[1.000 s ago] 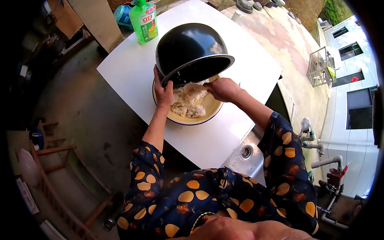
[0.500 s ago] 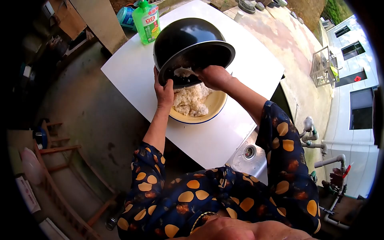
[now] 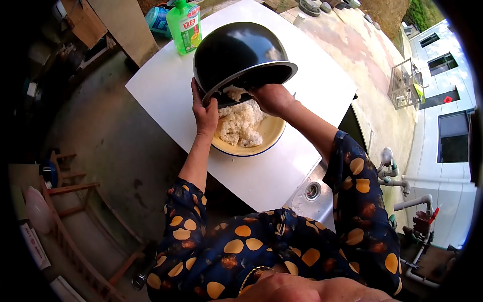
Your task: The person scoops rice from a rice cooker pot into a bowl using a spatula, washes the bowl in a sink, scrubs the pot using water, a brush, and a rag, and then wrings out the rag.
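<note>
A black inner pot (image 3: 236, 48) is tipped steeply over a yellow basin (image 3: 274, 136), its mouth facing down toward me. My left hand (image 3: 205, 116) grips the pot's lower left rim, thumb at the front and fingers along the outside. At the pot's mouth my right hand (image 3: 274, 99) is closed, its fingers partly hidden by shadow; I cannot make out what is in it. A small clump of rice (image 3: 234, 92) clings inside the pot beside the right hand. Below lies a heap of cooked white rice (image 3: 241, 128) in the basin.
The basin rests on a white tabletop (image 3: 171, 100). A green detergent bottle (image 3: 184, 27) stands at the back left, with a blue tub (image 3: 158, 21) behind it. A metal sink (image 3: 314, 194) is at the near right. Wooden chair frames (image 3: 75, 201) stand on the floor to the left.
The pot has tipped further, its mouth now turned more downward. My right hand has shifted slightly at the opening, and the clump of rice sits closer to the rim.
</note>
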Available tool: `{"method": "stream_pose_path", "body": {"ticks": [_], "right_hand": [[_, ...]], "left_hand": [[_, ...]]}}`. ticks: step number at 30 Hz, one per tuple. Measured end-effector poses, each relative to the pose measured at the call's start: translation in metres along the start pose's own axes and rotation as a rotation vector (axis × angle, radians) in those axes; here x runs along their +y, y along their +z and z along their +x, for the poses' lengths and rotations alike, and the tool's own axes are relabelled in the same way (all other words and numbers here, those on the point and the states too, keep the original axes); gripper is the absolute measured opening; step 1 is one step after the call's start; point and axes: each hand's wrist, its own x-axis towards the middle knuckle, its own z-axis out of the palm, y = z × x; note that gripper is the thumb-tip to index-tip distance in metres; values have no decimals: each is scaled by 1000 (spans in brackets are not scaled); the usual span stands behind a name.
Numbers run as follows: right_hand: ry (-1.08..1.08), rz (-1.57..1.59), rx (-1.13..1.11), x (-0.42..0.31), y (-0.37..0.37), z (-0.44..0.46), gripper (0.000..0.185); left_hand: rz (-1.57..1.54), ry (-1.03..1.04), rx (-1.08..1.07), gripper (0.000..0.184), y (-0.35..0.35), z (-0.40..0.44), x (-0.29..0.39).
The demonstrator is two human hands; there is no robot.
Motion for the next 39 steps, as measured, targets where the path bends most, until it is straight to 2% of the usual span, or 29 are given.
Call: {"method": "stream_pose_path", "body": {"ticks": [2, 4, 6, 7, 8, 10, 11, 14, 15, 17, 20, 22, 24, 25, 28, 29, 31, 32, 34, 35, 36, 38, 39], "right_hand": [[-18, 38, -26, -1, 1, -17, 26], [-89, -50, -76, 1, -5, -27, 27], [-32, 8, 122, -1, -5, -25, 27], [75, 14, 22, -13, -22, -18, 27], [80, 22, 28, -14, -14, -5, 27], [-198, -161, 562, -9, 10, 18, 22], [-260, -182, 593, 0, 16, 20, 21], [-84, 6, 179, 3, 18, -15, 31], [-81, 2, 174, 0, 10, -27, 31], [-18, -106, -71, -4, -2, -48, 32], [82, 10, -183, 6, 23, -70, 32], [137, 394, 226, 21, 74, -87, 31], [257, 579, 349, 11, 93, -105, 35], [300, 699, 331, 4, 91, -114, 39], [270, 531, 687, -1, 136, -124, 42], [279, 534, 689, 1, 149, -126, 42], [347, 423, 477, 5, 158, -127, 43], [347, 425, 477, 5, 163, -126, 43], [317, 519, 675, -3, 158, -125, 43], [379, 471, 447, -1, 163, -125, 40], [380, 469, 451, 1, 166, -122, 40], [476, 851, 566, 4, 172, -112, 36], [551, 1007, 534, -1, 152, -112, 34]], "left_hand": [[23, -6, 9, 70, 1, 0, -3], [37, -12, -24, 70, 1, 3, -5], [37, -12, -42, 70, 1, 3, -3], [35, -6, -62, 69, 2, 3, -4], [40, -3, -73, 69, 3, 2, -3], [92, 32, -66, 69, 7, 1, 0], [95, 31, -73, 69, 6, 1, 1], [29, -25, -85, 68, -1, 0, 3], [51, -16, -71, 68, -2, 2, -3], [77, 2, -47, 69, -3, 3, -8], [23, -5, -40, 69, -4, 6, 3], [27, -7, -7, 68, -6, 10, 3], [99, 49, 14, 66, -5, 14, 13], [89, 17, 21, 66, -6, 14, 13], [-2, -63, 27, 64, -14, 13, 2], [-74, -119, 54, 63, -15, 12, 1], [-179, -198, 92, 58, -13, 11, 5], [-178, -198, 91, 58, -13, 10, 6], [-218, -248, 116, 57, -14, 8, 8], [-219, -250, 111, 57, -14, 6, 9], [-229, -303, 108, 57, -13, 5, 10], [-236, -349, 113, 56, -11, 5, 11], [-232, -359, 113, 56, -10, 4, 8]]}}
